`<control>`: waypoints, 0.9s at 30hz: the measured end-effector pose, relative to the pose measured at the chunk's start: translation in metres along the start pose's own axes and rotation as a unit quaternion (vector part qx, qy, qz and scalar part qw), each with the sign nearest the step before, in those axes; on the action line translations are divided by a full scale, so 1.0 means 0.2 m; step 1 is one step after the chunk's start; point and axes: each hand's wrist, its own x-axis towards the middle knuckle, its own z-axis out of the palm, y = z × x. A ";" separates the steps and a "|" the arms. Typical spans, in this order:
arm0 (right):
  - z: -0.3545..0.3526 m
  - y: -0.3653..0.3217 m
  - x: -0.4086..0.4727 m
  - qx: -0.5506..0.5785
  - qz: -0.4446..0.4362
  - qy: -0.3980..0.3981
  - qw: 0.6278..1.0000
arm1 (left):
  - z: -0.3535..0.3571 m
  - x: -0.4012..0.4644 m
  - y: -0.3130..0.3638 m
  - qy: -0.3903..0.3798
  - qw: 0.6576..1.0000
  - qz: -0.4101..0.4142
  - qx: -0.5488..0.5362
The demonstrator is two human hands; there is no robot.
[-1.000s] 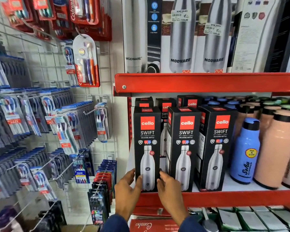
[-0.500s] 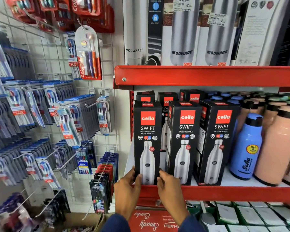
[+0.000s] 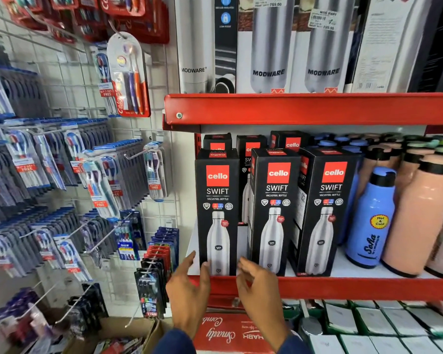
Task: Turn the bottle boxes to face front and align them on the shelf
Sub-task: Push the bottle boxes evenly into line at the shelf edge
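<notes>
Both hands spread, holding nothing: left hand [image 3: 189,287] and right hand [image 3: 258,284] flank base of leftmost box [image 3: 217,213], front-facing. Two more boxes [image 3: 302,213] right of right hand, on shelf [image 3: 356,287].

Red-edged shelf [image 3: 343,287] with bottle boxes and bottles.

Three black Cello Swift boxes stand upright along the front lip, faces forward: the left box [image 3: 217,213], the middle box [image 3: 275,213] just right of it, the right box [image 3: 325,215] beside that. More boxes [image 3: 289,143] stand behind. Right of the boxes stand a blue bottle [image 3: 372,221] and peach bottles [image 3: 420,221].
</notes>
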 end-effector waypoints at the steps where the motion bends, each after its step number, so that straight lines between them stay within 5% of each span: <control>1: -0.03 0.01 -0.02 0.017 0.005 0.010 1.000 | 0.00 -0.01 0.01 0.030 0.999 0.025 -0.010; 6: -0.20 0.07 -0.04 0.081 0.032 0.120 0.989 | 0.08 -0.07 0.19 0.104 0.983 0.135 -0.064; 11: -0.35 0.17 -0.02 0.112 0.042 0.196 0.973 | 0.24 -0.17 0.30 -0.001 0.986 0.153 -0.073; 18: -0.41 0.26 0.00 0.088 0.064 0.119 0.987 | 0.41 -0.23 0.32 -0.118 0.988 0.098 0.010; 27: -0.42 0.30 0.03 0.029 0.074 0.028 0.996 | 0.49 -0.22 0.29 -0.117 0.990 0.051 0.054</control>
